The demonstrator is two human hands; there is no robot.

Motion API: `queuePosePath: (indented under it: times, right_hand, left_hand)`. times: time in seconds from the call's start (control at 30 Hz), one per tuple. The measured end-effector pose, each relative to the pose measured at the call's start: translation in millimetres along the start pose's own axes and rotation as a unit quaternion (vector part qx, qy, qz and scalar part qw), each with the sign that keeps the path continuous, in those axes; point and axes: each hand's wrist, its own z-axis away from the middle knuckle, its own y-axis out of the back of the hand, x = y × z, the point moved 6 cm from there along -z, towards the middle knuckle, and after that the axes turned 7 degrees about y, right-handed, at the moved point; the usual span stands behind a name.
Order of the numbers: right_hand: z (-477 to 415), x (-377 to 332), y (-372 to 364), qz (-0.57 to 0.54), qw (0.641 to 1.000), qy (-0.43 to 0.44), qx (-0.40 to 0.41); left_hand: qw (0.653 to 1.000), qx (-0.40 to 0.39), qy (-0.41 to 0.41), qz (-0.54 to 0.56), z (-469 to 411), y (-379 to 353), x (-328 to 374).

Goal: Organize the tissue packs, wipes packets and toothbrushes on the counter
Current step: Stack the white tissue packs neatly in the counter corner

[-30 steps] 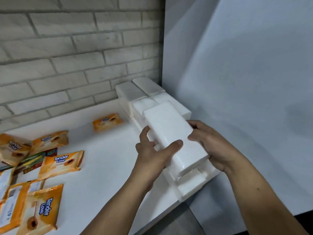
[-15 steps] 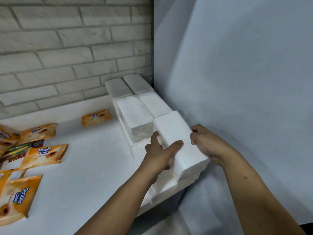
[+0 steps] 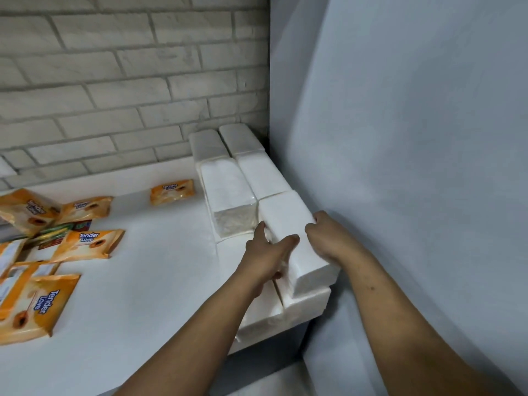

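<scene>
Orange wipes packets (image 3: 85,244) lie scattered at the left of the white counter (image 3: 148,281). Left hand (image 3: 267,257) and right hand (image 3: 331,241) clasp the sides of the top tissue pack (image 3: 288,221), which rests on the stack beside the grey wall (image 3: 414,167).

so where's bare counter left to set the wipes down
The widest bare strip of counter runs between the orange wipes packets on the left and the tissue packs on the right. One lone packet sits near the brick wall. The right corner is crowded: stacked packs, both hands on the top one.
</scene>
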Motion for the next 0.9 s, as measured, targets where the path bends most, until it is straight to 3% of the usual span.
queuePosePath:
  times: [0.57,0.9]
  right_hand:
    - [-9,6,-11,-0.077,0.995,-0.017,-0.054]
    - [-9,-20,-1,0.012,0.997,0.070,-0.006]
  left_hand:
    - [0.999,0.032,0.020,0.016,4,-3,6]
    - [0.994,0.086,-0.018,0.058,17,42,5]
